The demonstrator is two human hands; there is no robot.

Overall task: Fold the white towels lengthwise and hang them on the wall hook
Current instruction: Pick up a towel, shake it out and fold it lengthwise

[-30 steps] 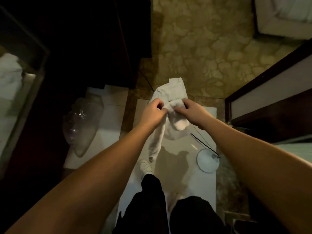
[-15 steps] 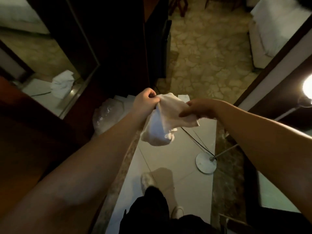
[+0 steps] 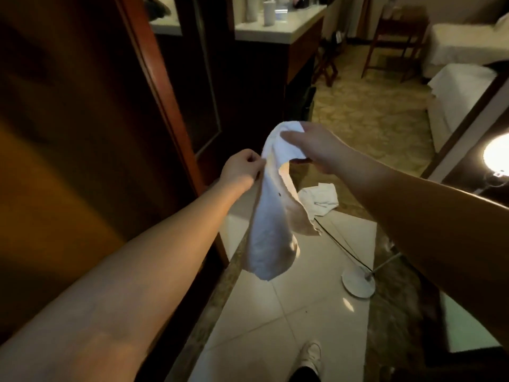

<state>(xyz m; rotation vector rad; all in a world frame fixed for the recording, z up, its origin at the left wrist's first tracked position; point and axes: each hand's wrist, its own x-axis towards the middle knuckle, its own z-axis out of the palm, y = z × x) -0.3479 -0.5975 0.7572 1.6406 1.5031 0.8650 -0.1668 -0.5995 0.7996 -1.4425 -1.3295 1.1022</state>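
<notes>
The small white cloth towel (image 3: pixel 271 216) hangs in the air between both hands, above the pale tiled floor (image 3: pixel 289 312), draped in a loose, partly doubled shape with its lower end free. The left hand (image 3: pixel 242 169) pinches one upper edge with fingers curled around the cloth. The right hand (image 3: pixel 311 150) holds the opposite upper corner, raised slightly higher and farther from the body; its fingers close over the fabric, though the exact contact is partly hidden by the towel.

A second crumpled white towel (image 3: pixel 319 198) lies on the floor beyond the held one, near a thin black cable (image 3: pixel 338 244) that runs to the round white base of a floor lamp (image 3: pixel 358 282). A dark wooden door panel (image 3: pixel 82 133) stands at the left. No wall hook is identifiable in this view.

Assessment: the lengthwise fold appears unfinished.

Risks from this state:
- Uneven fold. Cause: the two hands hold the edge at different heights, so the long edges may not align.
- Dropped corner. Cause: a light pinch on limp cloth while re-gripping.
- Snagged cable or tipped lamp. Cause: stepping toward the floor towel near the cable.
- Poor edge alignment. Cause: dim light and motion blur reduce visibility of the hem.
</notes>
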